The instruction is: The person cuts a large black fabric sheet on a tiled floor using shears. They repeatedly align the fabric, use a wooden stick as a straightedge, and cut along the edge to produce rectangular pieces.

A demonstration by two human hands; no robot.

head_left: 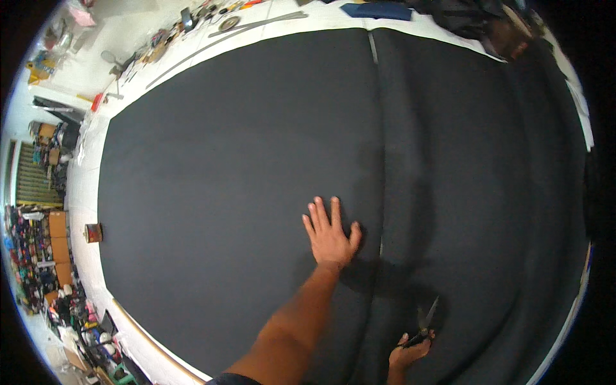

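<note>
A large black fabric sheet (237, 160) covers most of a white table (83, 186). My left hand (330, 234) lies flat on the fabric with its fingers spread, just left of a long cut or seam line (383, 192) that runs up the cloth. My right hand (410, 351) is low near the front edge and grips a pair of dark scissors (425, 319). The scissor blades point up and slightly right, lying over the fabric to the right of that line.
Long metal rulers (256, 27), a tape roll (229, 24) and small tools lie at the table's far edge. A blue folded cloth (377, 9) and dark bundles (475, 19) sit at the far right. A small brown box (94, 232) stands on the left margin. Shelves of goods fill the left side.
</note>
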